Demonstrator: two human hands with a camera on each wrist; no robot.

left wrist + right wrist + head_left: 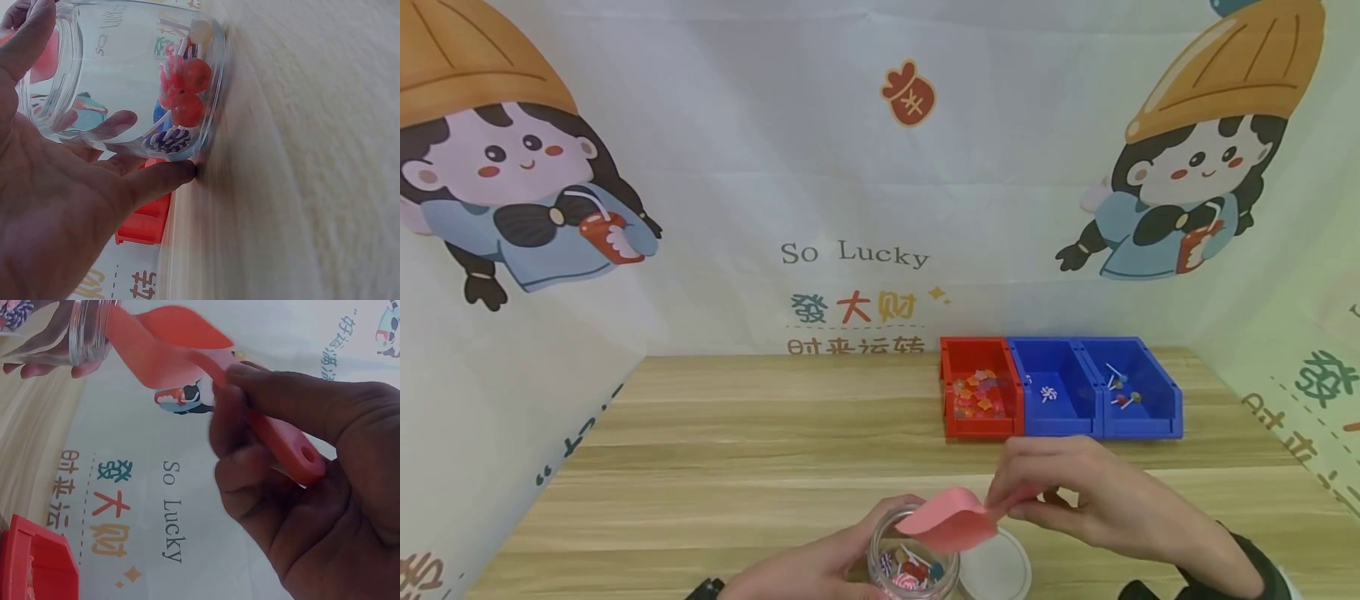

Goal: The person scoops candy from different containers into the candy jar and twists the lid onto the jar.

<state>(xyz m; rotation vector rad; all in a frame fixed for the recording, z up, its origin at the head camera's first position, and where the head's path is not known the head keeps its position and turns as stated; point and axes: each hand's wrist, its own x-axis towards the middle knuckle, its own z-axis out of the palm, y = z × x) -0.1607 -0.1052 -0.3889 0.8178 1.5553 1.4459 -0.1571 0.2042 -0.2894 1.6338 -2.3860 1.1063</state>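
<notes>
My left hand (827,562) is curled round a clear glass jar (119,47) and holds it upright on the wooden table. At the jar's bottom lie several candies, among them striped lollipops (169,141) and red balls (187,109). With thumb and fingers, my right hand (1090,492) grips the handle of a pink scoop (955,521). Its bowl is over the jar's open mouth, the tip at the rim; I see no candy in it. Beside the jar, a round white lid (997,567) lies flat, partly behind jar and scoop.
Three joined bins stand at the back right. The red bin (985,428) has star-shaped candies (981,392); the middle blue bin (1056,427) holds a swirled lollipop (1048,393); the right blue bin (1146,427) holds several small lollipops (1120,383). A printed cloth (737,167) hangs behind the table.
</notes>
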